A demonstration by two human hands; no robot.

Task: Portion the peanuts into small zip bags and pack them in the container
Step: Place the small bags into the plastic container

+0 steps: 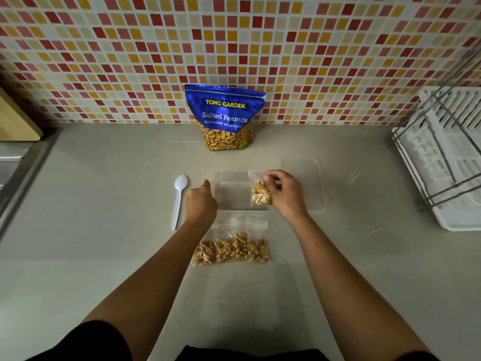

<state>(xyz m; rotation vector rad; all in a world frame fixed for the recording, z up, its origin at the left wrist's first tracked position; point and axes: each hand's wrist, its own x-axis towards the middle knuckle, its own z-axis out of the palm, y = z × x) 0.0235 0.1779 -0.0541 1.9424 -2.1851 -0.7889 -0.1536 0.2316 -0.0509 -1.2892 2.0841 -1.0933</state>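
Note:
My right hand point(282, 195) pinches a small zip bag of peanuts point(260, 195) over the right side of the clear plastic container point(229, 196). My left hand point(201, 201) rests at the container's left edge with curled fingers; whether it grips the rim is hidden. Several filled small zip bags point(231, 250) lie in a row on the counter just in front of the container. The blue Salted Peanuts pouch point(225, 117) stands upright against the tiled wall. A white plastic spoon point(179, 201) lies left of my left hand.
A clear lid point(309, 173) lies right of the container. A white dish rack point(447, 162) stands at the right. A sink edge point(15, 173) and a wooden board point(15, 118) are at the far left.

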